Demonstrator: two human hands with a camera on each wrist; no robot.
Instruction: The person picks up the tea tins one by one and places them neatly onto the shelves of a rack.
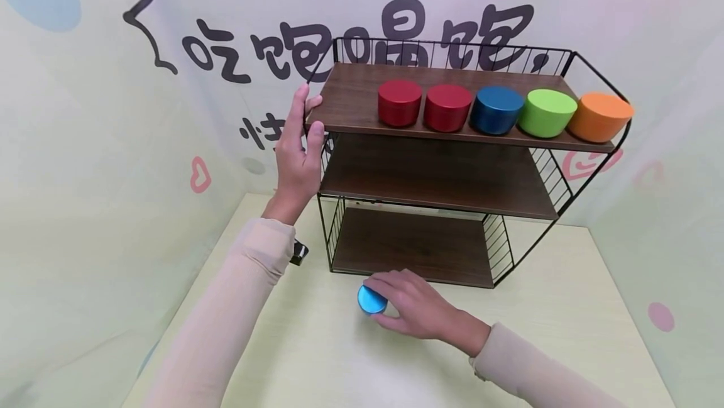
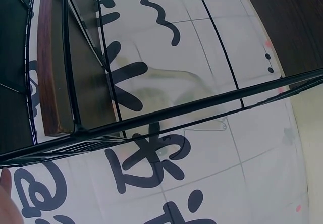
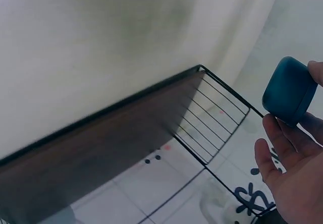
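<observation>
My left hand (image 1: 300,166) holds the left side of a three-tier shelf rack (image 1: 430,200), its thumb at the front edge of the top board and its fingers at the black wire side. In the left wrist view only a bit of this hand (image 2: 9,204) shows beside the wire frame (image 2: 166,105). Low in front of the bottom board, my right hand (image 1: 415,307) pinches a small round light-blue tin (image 1: 370,300) between thumb and fingers. The right wrist view shows the tin (image 3: 288,90) held at the fingertips.
Along the right part of the top board stand two red tins (image 1: 399,103), a dark blue tin (image 1: 498,110), a green tin (image 1: 547,113) and an orange tin (image 1: 601,117). The rack stands on a pale table (image 1: 317,358), with a printed cloth (image 1: 141,112) behind it.
</observation>
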